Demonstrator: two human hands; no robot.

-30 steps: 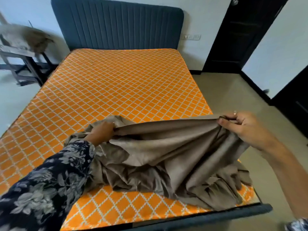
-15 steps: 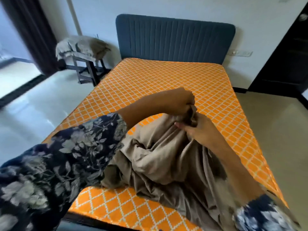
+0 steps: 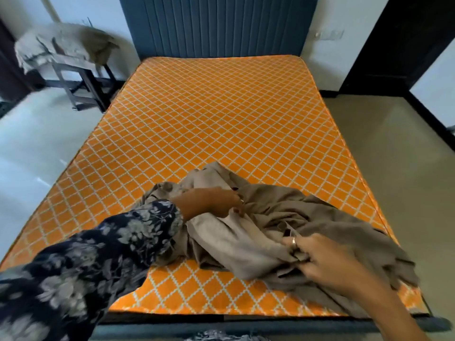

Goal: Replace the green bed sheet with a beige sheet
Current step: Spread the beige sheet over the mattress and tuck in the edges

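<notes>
A crumpled beige sheet (image 3: 290, 225) lies in a heap on the near end of the bare orange diamond-patterned mattress (image 3: 216, 124). My left hand (image 3: 211, 203), in a dark floral sleeve, grips a fold near the top of the heap. My right hand (image 3: 327, 262) pinches an edge of the same sheet at its near right side. Part of the sheet hangs toward the foot of the bed. No green sheet lies on the mattress.
A blue padded headboard (image 3: 216, 25) stands at the far end. A dark stool (image 3: 81, 77) with cloth piled on it (image 3: 64, 43) sits to the left of the bed. Dark doors (image 3: 394, 40) are at the right; open floor lies on both sides.
Both hands were together on the sheet above the heap; now they have drawn apart, the right hand down toward the near right. The view has turned to face the bed squarely.
</notes>
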